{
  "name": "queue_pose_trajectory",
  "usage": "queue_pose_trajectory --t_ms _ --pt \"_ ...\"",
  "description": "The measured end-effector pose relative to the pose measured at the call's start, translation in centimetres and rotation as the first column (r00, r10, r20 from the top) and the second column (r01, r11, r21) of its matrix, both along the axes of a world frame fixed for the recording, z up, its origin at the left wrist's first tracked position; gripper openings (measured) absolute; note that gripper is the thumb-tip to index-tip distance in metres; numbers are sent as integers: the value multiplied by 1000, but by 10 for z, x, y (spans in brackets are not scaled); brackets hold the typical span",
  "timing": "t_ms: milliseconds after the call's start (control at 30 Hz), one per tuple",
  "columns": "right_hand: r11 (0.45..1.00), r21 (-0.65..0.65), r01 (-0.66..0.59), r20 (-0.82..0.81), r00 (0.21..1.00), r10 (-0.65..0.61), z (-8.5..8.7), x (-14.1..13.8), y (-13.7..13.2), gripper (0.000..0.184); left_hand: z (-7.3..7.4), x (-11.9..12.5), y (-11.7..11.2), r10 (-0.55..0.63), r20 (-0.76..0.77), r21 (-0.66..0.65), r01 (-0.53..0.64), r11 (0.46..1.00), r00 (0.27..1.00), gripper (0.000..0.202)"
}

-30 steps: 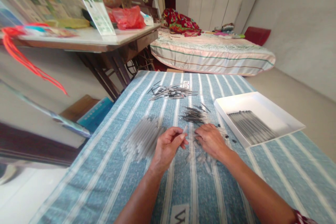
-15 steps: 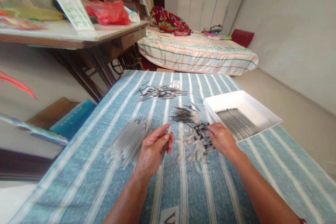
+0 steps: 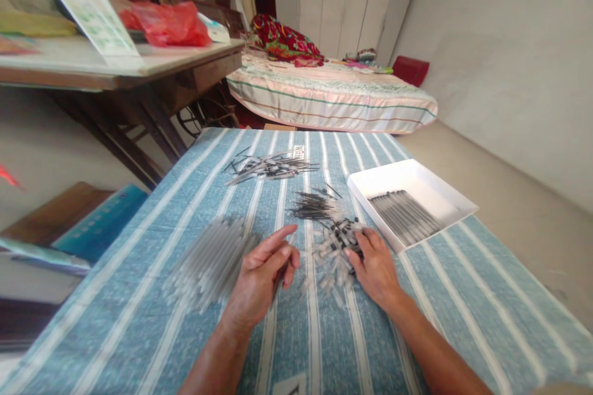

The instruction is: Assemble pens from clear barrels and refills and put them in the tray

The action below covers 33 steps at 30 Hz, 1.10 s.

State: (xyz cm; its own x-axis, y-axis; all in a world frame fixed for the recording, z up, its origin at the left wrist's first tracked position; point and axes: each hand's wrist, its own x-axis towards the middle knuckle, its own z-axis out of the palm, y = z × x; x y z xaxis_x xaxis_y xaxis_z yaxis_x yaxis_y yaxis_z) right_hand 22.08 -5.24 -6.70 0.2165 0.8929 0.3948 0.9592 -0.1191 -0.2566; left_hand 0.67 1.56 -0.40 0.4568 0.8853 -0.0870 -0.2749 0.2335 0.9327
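My left hand (image 3: 260, 281) is closed around a slim grey pen barrel (image 3: 279, 278), which it holds at a slant with the tip near my thumb. Left of that hand lies a heap of translucent grey pen barrels (image 3: 208, 259). My right hand (image 3: 377, 268) rests on a pile of small clear and black pen caps (image 3: 331, 253), its thumb and fingers apart. Just beyond the caps is a bunch of thin black refills (image 3: 312, 204). A white box tray (image 3: 447, 200) to the right holds a row of dark-filled pens (image 3: 405, 216).
Farther off on the striped blue tablecloth (image 3: 134, 296) is a loose scatter of dark and pale pen parts (image 3: 273, 166). A desk (image 3: 152, 65) with a red plastic bag (image 3: 171, 23) stands at the left. A bed (image 3: 333, 92) lies beyond the table.
My right hand has shifted over the cap pile, and its fingers have spread from a pinch. My left hand keeps the pen barrel. The whole view has turned slightly right.
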Motion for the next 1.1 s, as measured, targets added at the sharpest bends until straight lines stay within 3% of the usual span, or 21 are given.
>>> queue_pose_trajectory --t_ms 467,667,800,867,1000,1100 --pt "982 -65 -179 -91 981 173 18 -69 7 39 1 0 -1 -43 -47 2 43 999 998 31" --pt "964 -19 -264 -124 958 259 21 -88 4 31 2 -1 -1 -52 -32 -10 52 999 998 30" --pt "950 74 -304 -110 944 310 29 -74 5 22 2 -2 1 -52 -39 -7 51 999 998 28" --pt "971 88 -222 -100 968 230 31 -55 10 20 1 -1 1 -51 -50 2 51 999 997 27" --pt "994 -87 65 -23 997 -68 32 -13 23 18 -2 -1 1 -77 -75 9 78 997 994 26" --pt "973 -199 115 44 993 -109 28 3 29 20 -4 0 0 -98 -91 1 99 995 991 27"
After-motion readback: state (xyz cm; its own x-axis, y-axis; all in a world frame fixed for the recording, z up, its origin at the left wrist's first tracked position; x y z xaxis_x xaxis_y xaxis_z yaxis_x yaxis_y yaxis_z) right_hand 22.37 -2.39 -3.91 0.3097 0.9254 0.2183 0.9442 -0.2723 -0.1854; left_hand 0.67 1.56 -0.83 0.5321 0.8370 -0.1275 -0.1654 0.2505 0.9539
